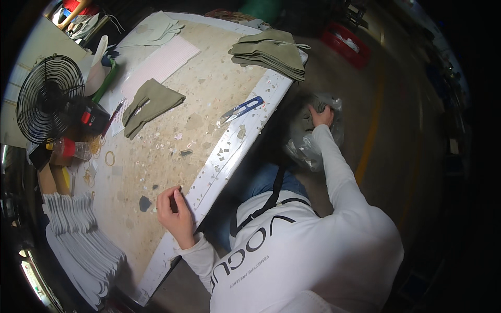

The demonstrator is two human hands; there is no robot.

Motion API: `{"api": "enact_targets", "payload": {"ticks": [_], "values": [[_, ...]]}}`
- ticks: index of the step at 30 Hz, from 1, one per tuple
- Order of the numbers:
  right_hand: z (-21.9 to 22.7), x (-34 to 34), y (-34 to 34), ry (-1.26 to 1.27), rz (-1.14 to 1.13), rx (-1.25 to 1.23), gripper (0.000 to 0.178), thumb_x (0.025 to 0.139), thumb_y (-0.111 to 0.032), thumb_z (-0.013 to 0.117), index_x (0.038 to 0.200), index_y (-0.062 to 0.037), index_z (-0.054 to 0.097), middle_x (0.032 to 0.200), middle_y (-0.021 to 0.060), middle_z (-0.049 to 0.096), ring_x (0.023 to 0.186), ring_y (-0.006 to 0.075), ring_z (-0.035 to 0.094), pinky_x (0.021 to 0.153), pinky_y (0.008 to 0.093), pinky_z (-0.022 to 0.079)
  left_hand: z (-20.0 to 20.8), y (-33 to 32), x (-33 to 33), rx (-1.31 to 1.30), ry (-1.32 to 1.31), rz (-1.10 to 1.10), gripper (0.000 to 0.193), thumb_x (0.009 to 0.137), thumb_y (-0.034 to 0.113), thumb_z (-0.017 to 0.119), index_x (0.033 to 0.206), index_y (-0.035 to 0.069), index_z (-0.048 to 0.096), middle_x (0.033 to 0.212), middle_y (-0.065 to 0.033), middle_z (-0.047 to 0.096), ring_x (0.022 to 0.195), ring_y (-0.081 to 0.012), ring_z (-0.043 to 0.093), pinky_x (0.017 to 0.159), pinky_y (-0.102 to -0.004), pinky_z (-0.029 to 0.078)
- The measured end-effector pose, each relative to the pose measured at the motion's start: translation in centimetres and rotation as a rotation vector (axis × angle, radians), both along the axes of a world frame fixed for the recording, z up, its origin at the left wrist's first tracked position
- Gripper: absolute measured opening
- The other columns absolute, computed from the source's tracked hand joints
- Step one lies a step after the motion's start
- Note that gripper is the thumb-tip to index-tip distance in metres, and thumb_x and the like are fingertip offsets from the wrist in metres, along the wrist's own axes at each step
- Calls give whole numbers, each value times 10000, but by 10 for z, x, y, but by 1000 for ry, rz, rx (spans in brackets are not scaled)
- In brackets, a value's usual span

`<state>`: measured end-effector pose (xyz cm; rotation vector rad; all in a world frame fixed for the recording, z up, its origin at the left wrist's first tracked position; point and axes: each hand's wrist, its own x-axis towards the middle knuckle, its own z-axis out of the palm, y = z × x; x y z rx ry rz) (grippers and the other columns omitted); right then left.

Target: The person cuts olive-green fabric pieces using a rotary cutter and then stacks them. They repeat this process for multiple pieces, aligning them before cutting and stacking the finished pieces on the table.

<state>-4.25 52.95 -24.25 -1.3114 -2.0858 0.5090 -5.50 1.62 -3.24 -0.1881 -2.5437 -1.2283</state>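
Note:
My left hand (175, 211) rests on the worn worktable (209, 94), close to its white front edge, fingers curled loosely with nothing visibly in them. My right hand (321, 116) reaches down to the floor and grips a clear plastic bag (308, 143) holding grey-green fabric pieces. A blue thread snipper (242, 109) lies on the table near the edge, well beyond my left hand.
A stack of olive fabric pieces (271, 52) sits at the table's far corner, a folded olive piece (148, 104) mid-table. A black fan (47, 99) stands at left. White cut pieces (78, 240) fan out at lower left. A red crate (344, 44) is on the floor.

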Motion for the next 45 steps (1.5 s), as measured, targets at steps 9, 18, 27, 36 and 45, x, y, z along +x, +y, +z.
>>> {"api": "enact_targets", "payload": {"ticks": [9, 18, 27, 36, 45], "values": [[122, 25, -26, 289, 210, 203, 622, 672, -419, 846, 1052, -7, 576, 950, 219, 648, 882, 410, 611, 808, 467, 476, 2, 2, -1, -17, -28, -2, 87, 908, 28, 585, 919, -12, 661, 873, -104, 636, 765, -204, 612, 694, -293, 485], [290, 12, -84, 767, 646, 60, 421, 726, -167, 831, 1045, -6, 609, 920, 66, 697, 796, 145, 662, 771, 292, 523, -3, 0, 0, 28, -3, 0, 86, 902, 26, 594, 921, -6, 671, 877, -96, 642, 767, -186, 610, 699, -284, 481], [338, -65, -242, 819, 1330, -184, 488, 677, -143, 843, 1076, 12, 607, 992, 65, 677, 879, 136, 634, 845, 275, 492, 33, -1, 29, 727, -378, -308, 230, 1005, 155, 527, 1101, -27, 629, 1027, -105, 678, 881, -136, 652, 777, -251, 492], [300, -81, -420, 863, 1959, 336, 559, 575, -152, 846, 1096, -133, 641, 1175, 184, 552, 1029, 346, 575, 819, 413, 503, 61, -95, 77, 524, 183, 371, 305, 1036, 211, 456, 1191, -15, 591, 1111, -109, 653, 946, -159, 636, 841, -280, 494], [238, -63, -414, 290, 2553, 167, 413, 768, -113, 713, 1175, -107, 644, 1254, 129, 549, 1231, 355, 502, 972, 449, 454, 16, -126, 100, 345, 91, 537, 280, 989, 160, 554, 1216, 3, 598, 1153, -101, 653, 969, -158, 641, 837, -297, 513]]}}
